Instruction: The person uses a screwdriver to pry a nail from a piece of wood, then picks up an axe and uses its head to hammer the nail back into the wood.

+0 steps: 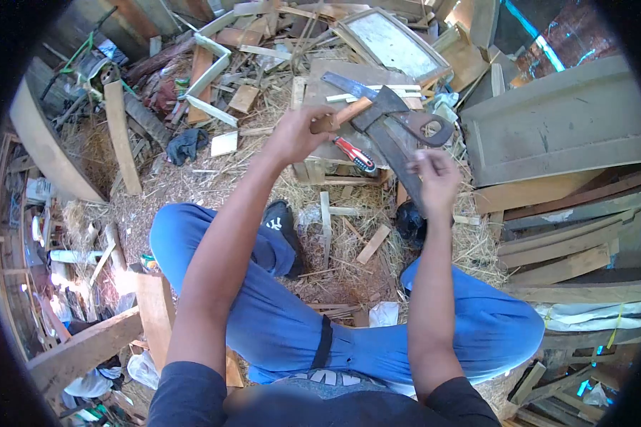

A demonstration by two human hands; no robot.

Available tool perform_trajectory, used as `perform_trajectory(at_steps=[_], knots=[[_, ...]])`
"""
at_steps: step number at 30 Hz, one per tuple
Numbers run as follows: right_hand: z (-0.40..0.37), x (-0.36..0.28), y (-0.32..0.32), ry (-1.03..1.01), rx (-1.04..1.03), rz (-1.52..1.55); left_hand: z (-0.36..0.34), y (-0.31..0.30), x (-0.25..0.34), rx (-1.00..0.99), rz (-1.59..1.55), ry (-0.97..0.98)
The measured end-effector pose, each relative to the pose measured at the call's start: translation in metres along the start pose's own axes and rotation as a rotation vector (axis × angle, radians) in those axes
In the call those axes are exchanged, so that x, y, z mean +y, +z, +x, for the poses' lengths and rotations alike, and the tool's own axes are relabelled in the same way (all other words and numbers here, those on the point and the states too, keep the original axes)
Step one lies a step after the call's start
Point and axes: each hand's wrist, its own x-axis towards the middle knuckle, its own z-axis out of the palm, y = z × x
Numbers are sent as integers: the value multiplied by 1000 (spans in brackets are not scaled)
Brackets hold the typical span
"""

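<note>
My left hand is closed around the wooden handle of an adze-like tool. Its dark metal head sits at the handle's far end, and a long blade runs down toward my right knee. Beside that blade is my right hand, fingers bent and pinched together; whether they touch the blade or hold something small cannot be made out. A handsaw with a dark grip lies behind the tool, its blade partly covered. Just under my left hand, a red and black screwdriver rests on a low wooden work surface.
A framed panel leans among scrap wood at the back. Wide boards and stacked curved planks stand at the right. Straw and offcuts cover the ground between my feet. A plank is upright at the left.
</note>
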Motion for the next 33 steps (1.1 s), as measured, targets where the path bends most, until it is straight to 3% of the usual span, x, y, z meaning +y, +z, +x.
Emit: perform_trajectory(at_steps=[4,7,10,12,18,25,26,28,33], knots=[[-27,15,78,137,-236,99,-28,-8,13,4,24,-50],[-34,25,106,37,-295,-40,-44,-14,3,4,16,-63],[-31,37,114,117,-258,-241,-61,-18,2,-23,14,-119],[-22,45,122,24,-211,-269,-68,-11,-13,24,-31,-188],[2,48,137,-171,-254,-355,-65,6,-42,-16,-10,-138],[23,51,147,-149,-314,-323,-58,11,-49,-27,-3,-170],[24,53,149,-149,-313,-326,-56,15,-51,26,19,-104],[24,62,153,-155,-252,-39,-54,20,-52,81,35,-42],[3,53,135,-86,-207,-226,-52,36,-62,123,185,17]])
